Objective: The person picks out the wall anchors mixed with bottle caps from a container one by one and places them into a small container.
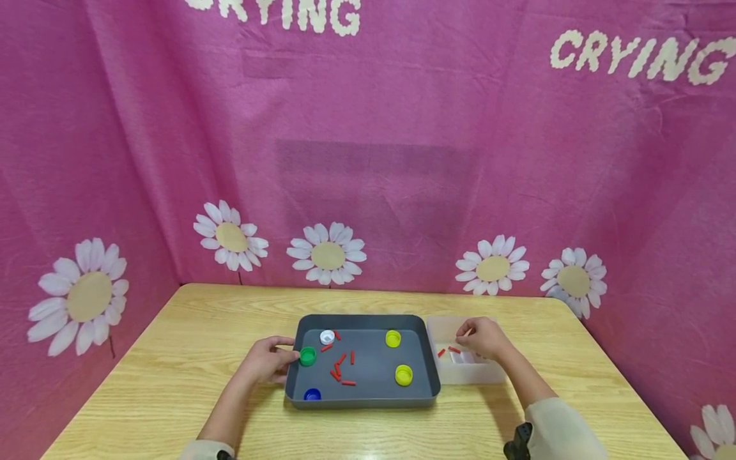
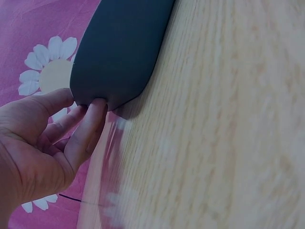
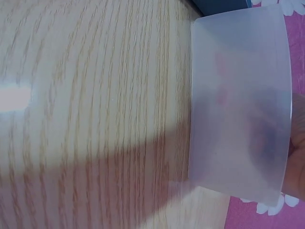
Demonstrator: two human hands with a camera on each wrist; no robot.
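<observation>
My left hand [image 1: 269, 359] grips the left wall of a dark grey tray [image 1: 370, 345], thumb at the rim and fingertips against the outside, as the tray's end [image 2: 114, 52] in the left wrist view also shows. Inside the tray near the thumb lies a green bottle cap [image 1: 307, 356]. My right hand [image 1: 484, 338] reaches over a translucent plastic box [image 1: 474, 375], thumb and fingertips brought close together; I cannot tell whether they pinch anything. Below them in the box lie two short red sticks [image 1: 454, 349]. The box wall [image 3: 233, 133] partly hides this hand in the right wrist view.
Several red sticks [image 1: 352, 358] are scattered in the tray's left half. A white cap [image 1: 327, 337] and a blue cap [image 1: 312, 395] lie at its left, two yellow caps [image 1: 404, 375] at its right. The box abuts the tray on a wooden table [image 1: 368, 434] before a pink cloth [image 1: 379, 191].
</observation>
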